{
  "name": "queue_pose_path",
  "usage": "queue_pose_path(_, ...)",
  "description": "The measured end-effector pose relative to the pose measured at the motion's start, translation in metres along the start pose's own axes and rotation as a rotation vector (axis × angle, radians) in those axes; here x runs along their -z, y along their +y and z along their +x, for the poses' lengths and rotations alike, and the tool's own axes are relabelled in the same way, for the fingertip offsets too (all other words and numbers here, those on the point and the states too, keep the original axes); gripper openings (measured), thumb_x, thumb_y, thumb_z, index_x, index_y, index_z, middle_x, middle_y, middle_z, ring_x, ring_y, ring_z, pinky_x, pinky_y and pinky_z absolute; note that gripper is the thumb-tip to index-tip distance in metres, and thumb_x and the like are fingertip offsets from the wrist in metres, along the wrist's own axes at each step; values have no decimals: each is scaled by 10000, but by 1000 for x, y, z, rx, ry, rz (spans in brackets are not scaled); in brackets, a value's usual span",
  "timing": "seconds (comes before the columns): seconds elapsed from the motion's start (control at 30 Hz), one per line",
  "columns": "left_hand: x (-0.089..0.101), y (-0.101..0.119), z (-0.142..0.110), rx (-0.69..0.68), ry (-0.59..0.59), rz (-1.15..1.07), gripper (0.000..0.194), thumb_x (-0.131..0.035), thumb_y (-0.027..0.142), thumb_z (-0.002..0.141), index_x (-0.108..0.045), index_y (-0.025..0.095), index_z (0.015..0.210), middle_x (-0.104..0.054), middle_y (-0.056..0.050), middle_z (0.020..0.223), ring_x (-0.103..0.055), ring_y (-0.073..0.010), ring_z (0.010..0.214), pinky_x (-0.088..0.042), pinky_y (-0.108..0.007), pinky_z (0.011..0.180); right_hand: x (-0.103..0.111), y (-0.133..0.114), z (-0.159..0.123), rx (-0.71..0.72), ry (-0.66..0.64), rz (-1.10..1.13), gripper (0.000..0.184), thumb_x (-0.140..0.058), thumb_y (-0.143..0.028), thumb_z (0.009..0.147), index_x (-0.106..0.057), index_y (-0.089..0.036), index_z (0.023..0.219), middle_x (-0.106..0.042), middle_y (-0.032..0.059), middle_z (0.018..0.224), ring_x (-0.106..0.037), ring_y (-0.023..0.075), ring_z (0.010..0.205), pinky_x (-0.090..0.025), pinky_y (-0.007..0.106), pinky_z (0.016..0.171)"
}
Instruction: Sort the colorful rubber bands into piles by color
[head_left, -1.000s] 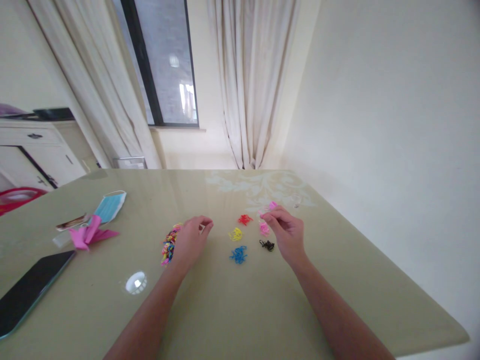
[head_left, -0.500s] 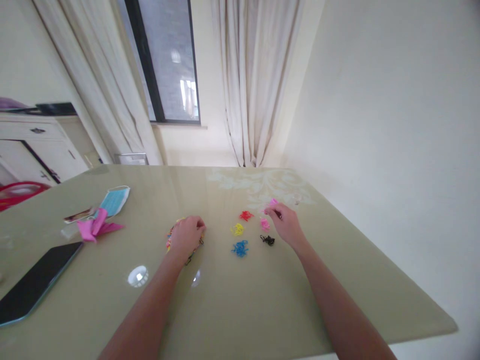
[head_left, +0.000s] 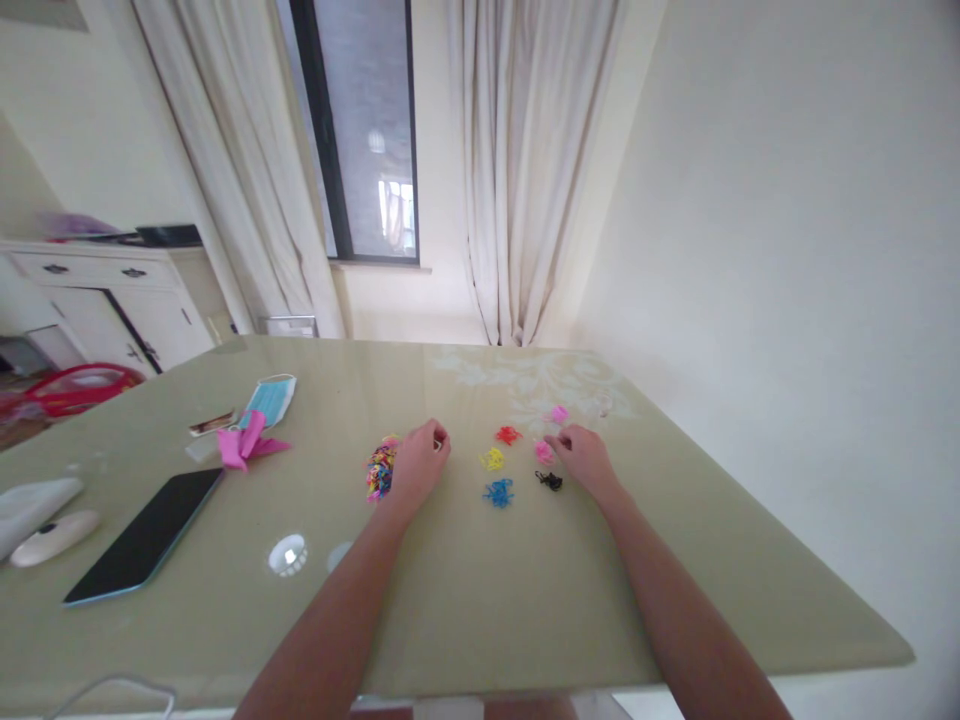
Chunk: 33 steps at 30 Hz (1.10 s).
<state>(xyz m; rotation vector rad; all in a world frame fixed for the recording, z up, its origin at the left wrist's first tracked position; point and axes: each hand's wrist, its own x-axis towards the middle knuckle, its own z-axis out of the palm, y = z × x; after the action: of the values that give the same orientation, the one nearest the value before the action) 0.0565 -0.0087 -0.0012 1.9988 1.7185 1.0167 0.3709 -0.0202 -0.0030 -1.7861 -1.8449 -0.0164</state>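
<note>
A mixed heap of coloured rubber bands [head_left: 380, 469] lies on the olive table [head_left: 487, 600]. My left hand [head_left: 421, 464] rests just right of it, fingers curled in a pinch; what they hold is too small to name. Small sorted piles lie to the right: red [head_left: 508, 435], yellow [head_left: 493, 459], blue [head_left: 499, 492], black [head_left: 550, 481], pink [head_left: 543, 451] and another pink pile [head_left: 559, 414]. My right hand [head_left: 585, 462] hovers beside the nearer pink pile, fingers pinched together at it.
On the table's left lie a dark tablet [head_left: 146, 535], a pink paper piece [head_left: 244, 446], a blue face mask [head_left: 268, 400] and a white mouse [head_left: 51, 536]. A white cabinet [head_left: 112, 300] and a red basket [head_left: 75, 388] stand beyond. The wall runs along the right.
My left hand went onto the mixed heap and came back off it to the right, fingers pinched. My right hand dropped from the far pink pile to the nearer one. The camera tilted.
</note>
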Motion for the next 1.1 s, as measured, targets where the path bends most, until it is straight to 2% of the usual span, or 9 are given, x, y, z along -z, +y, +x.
queue_pose_path(0.1, -6, 3, 0, -37, -12, -161, 132, -611, 197, 916, -728, 204, 977, -809, -68, 944, -740, -213, 865, -534, -326, 842, 7, -16, 0, -14, 78, -32, 388, -601, -323, 957, -553, -203, 591, -607, 52, 685, -514, 183, 626, -302, 306, 614)
queue_pose_path(0.2, -11, 10, -1, -59, -51, -248, 136, -644, 265, 910, -758, 205, 955, -823, -57, 936, -757, -208, 867, -565, -315, 844, 6, -48, 2, 30, 117, -12, 416, -560, -380, 1009, -558, -205, 631, -603, 39, 708, -523, 179, 644, -308, 305, 619)
queue_pose_path(0.3, -15, 15, -3, -92, -110, -408, 164, -658, 308, 887, -784, 207, 913, -830, -52, 927, -760, -211, 864, -582, -317, 833, -6, -83, 0, 148, 172, 209, 388, -572, -399, 1021, -606, -202, 689, -601, 24, 697, -545, 171, 643, -361, 297, 638)
queue_pose_path(0.4, -20, 15, -5, -101, -149, -578, 177, -656, 299, 849, -797, 201, 889, -832, -63, 919, -755, -217, 863, -588, -334, 832, -24, -104, -7, 185, 210, 397, 293, -559, -382, 1033, -692, -198, 850, -652, 34, 768, -580, 173, 669, -419, 293, 658)
queue_pose_path(0.5, -22, 15, -6, -68, -148, -652, 181, -687, 320, 820, -794, 193, 892, -829, -71, 894, -753, -216, 833, -596, -342, 815, -37, -104, -17, 232, 132, 518, 266, -567, -403, 1035, -741, -204, 1001, -694, 51, 856, -603, 172, 676, -469, 296, 662)
queue_pose_path(0.6, -21, 18, -10, -25, -151, -734, 223, -753, 362, 787, -782, 185, 920, -826, -77, 891, -760, -215, 812, -608, -343, 799, -41, -97, -23, 255, 66, 584, 275, -621, -441, 1010, -760, -209, 1061, -714, 59, 892, -596, 165, 637, -490, 298, 630)
queue_pose_path(0.8, -14, 25, -16, -20, -140, -732, 231, -780, 391, 797, -770, 182, 897, -823, -81, 890, -773, -221, 819, -620, -342, 802, -32, -97, -24, 293, 42, 624, 195, -689, -397, 977, -790, -231, 982, -758, 56, 866, -633, 180, 669, -510, 307, 649)
queue_pose_path(0.97, -13, 24, -17, -18, -157, -698, 247, -779, 395, 800, -764, 179, 919, -823, -85, 896, -774, -223, 823, -620, -342, 801, -25, -104, -26, 326, 29, 622, 260, -647, -423, 1000, -814, -235, 931, -765, 70, 843, -649, 193, 691, -515, 323, 666)
queue_pose_path(1.1, -7, 21, -14, -28, -197, -640, 252, -746, 404, 833, -755, 185, 958, -821, -85, 938, -764, -233, 872, -611, -366, 851, -17, -100, -22, 194, 41, 709, 236, -688, -410, 950, -818, -222, 890, -773, 67, 835, -636, 184, 676, -511, 320, 663)
